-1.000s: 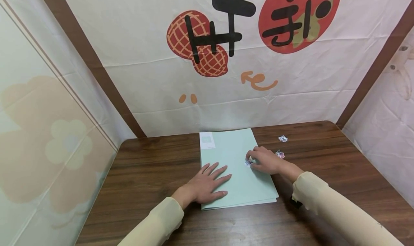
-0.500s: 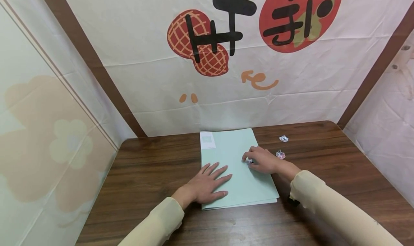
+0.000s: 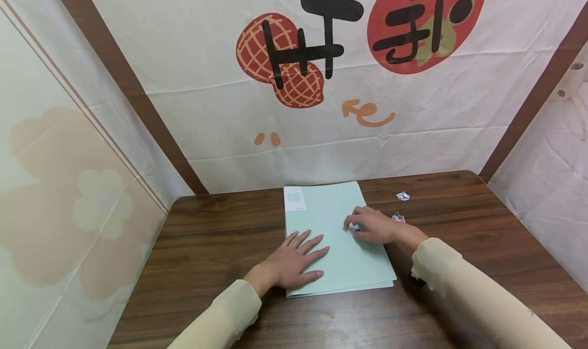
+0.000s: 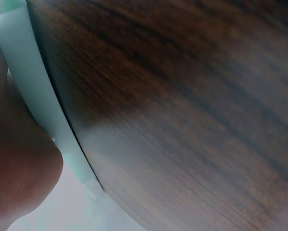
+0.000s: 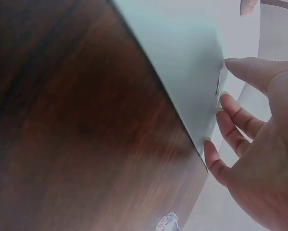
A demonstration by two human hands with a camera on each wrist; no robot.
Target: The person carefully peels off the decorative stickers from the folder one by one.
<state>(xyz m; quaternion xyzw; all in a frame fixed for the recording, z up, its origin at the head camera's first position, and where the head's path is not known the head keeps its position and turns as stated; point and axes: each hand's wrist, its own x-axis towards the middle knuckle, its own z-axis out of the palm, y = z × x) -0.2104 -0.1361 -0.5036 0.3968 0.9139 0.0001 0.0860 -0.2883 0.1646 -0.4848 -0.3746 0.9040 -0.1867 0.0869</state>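
Note:
A pale green folder point(image 3: 337, 267) lies on the brown wooden table, a white label point(image 3: 294, 199) at its upper left corner. Fingers spread, my left hand point(image 3: 291, 259) rests flat on the folder's lower left part. Toward the right side of the folder, my right hand point(image 3: 374, 226) holds a small sticker point(image 3: 353, 229) between bent fingers and thumb, down at the folder's surface. The hand partly covers the sticker, so its print is unclear. In the right wrist view, thumb and fingertips point(image 5: 224, 98) touch down around it.
Two more small cut-out stickers lie on the table right of the folder: a bluish sticker point(image 3: 402, 196) farther back and a pinkish sticker point(image 3: 398, 217) beside the right hand. A printed white cloth point(image 3: 220, 119) hangs behind the table point(image 3: 220, 237).
My right hand has shifted slightly left, its fingers still at the sticker on the folder. The left hand and the folder have stayed put.

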